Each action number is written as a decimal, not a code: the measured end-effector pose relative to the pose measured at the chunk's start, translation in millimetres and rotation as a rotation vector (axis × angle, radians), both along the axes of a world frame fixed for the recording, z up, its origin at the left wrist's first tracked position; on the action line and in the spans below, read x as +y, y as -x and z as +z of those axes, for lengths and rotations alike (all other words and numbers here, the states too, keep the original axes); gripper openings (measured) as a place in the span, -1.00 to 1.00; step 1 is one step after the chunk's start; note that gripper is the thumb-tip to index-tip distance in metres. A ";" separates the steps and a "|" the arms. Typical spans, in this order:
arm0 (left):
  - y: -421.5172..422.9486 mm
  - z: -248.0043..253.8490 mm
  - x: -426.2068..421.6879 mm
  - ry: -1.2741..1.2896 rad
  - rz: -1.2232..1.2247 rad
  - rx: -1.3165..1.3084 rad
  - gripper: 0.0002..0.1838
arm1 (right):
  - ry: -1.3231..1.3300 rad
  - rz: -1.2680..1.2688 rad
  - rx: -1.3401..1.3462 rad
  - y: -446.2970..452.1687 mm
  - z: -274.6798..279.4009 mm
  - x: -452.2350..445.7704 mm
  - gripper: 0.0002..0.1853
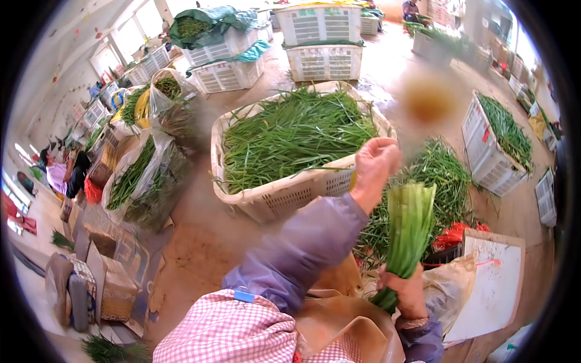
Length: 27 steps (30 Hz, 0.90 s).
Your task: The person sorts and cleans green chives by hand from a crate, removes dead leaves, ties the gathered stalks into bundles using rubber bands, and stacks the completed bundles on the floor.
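My right hand is wrapped round a thick bundle of garlic chives, which stands nearly upright with its even, pale green end at the top. Above and to the left of that end is my left hand, its fingers curled together; whether they pinch something small is hidden. The left forearm, in a purple sleeve, crosses in front of a large white plastic crate heaped with loose green leaves. Behind the bundle lies a pile of loose chives on the floor.
Another filled crate stands at the right. Stacked crates are at the back. Bagged greens lie at the left, near a seated person. A white board and red ties are close on the right.
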<state>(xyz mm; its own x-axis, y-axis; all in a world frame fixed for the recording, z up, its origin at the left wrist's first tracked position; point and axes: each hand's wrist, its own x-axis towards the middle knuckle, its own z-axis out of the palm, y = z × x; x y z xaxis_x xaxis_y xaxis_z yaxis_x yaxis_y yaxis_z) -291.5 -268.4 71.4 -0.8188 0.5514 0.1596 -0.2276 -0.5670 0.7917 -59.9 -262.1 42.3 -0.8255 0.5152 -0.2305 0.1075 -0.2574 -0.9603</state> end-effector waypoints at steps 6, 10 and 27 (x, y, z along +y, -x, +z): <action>13.3 -53.4 -17.3 0.206 -0.331 0.112 -0.70 | 0.345 -0.235 0.229 -124.0 53.7 66.2 -0.62; 12.9 -15.5 -61.2 0.630 -0.085 0.306 -0.64 | 0.172 -0.495 0.273 -206.3 105.5 107.1 -0.59; 31.4 -39.6 -60.1 0.751 -0.138 0.248 -0.76 | -1.396 -0.358 -0.883 -187.4 -80.1 272.3 -0.19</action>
